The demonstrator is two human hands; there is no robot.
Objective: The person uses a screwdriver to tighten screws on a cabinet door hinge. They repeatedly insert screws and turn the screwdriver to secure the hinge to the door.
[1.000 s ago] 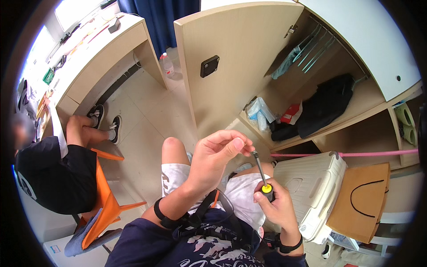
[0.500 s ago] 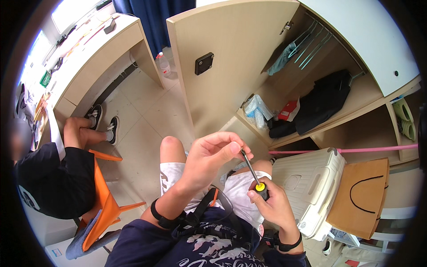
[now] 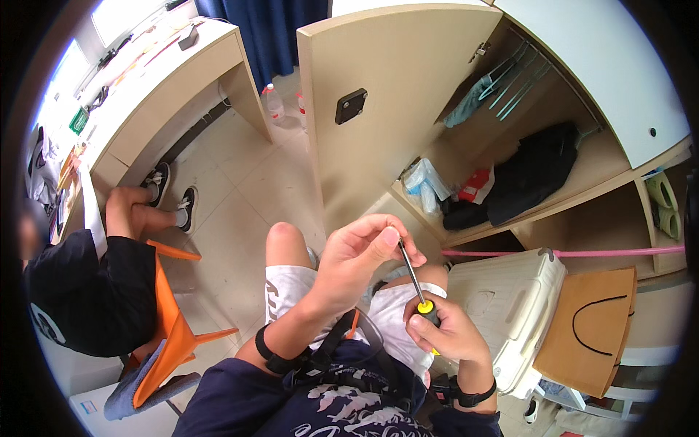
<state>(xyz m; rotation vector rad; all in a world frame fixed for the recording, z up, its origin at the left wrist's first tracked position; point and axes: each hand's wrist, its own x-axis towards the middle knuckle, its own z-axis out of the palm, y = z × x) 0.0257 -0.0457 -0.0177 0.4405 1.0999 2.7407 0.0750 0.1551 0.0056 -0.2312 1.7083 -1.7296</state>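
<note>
My right hand (image 3: 450, 333) is closed round the black and yellow handle of a screwdriver (image 3: 413, 277), and its metal shaft points up and away to the left. At the far end of the shaft, my left hand (image 3: 357, 256) pinches with thumb and fingers at the tip. Whether some small piece sits between those fingertips is hidden. Both hands are above my lap, over my white shorts (image 3: 397, 309).
Ahead, a wooden cabinet door (image 3: 400, 80) with a black square fitting (image 3: 351, 107) stands open. A cream suitcase (image 3: 495, 306) and brown paper bag (image 3: 588, 328) are at right. On the left, a person (image 3: 80, 298) sits on an orange chair (image 3: 169, 306) beside a desk (image 3: 182, 80).
The view has shifted slightly, so the cabinet door appears further right. My right hand has turned a little on the handle, whose yellow lower end now shows. My left hand stays at the screwdriver's tip.
</note>
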